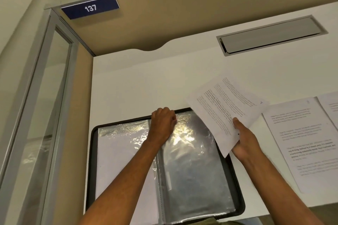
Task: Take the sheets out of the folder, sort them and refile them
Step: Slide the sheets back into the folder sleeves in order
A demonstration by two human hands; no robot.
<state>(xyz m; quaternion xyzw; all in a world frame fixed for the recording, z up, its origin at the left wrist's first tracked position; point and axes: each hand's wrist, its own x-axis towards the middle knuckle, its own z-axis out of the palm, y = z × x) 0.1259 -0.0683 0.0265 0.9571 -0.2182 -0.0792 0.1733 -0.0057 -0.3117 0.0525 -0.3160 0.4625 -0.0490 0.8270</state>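
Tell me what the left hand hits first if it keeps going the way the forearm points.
Probably the folder's black top edge just beyond the left hand, then bare white desk up to the beige partition; depth is hard to judge.

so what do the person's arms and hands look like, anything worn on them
Both forearms are bare as far as the frame shows: no sleeves, watch, bracelets or gloves. No rings are visible on the left hand or the right hand. An olive-green bit of clothing shows at the bottom edge.

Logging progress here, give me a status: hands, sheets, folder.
Left hand pinching the top of a sleeve in the open folder. Right hand holds a printed sheet above it. Other sheets on desk, right. Nothing blocking.
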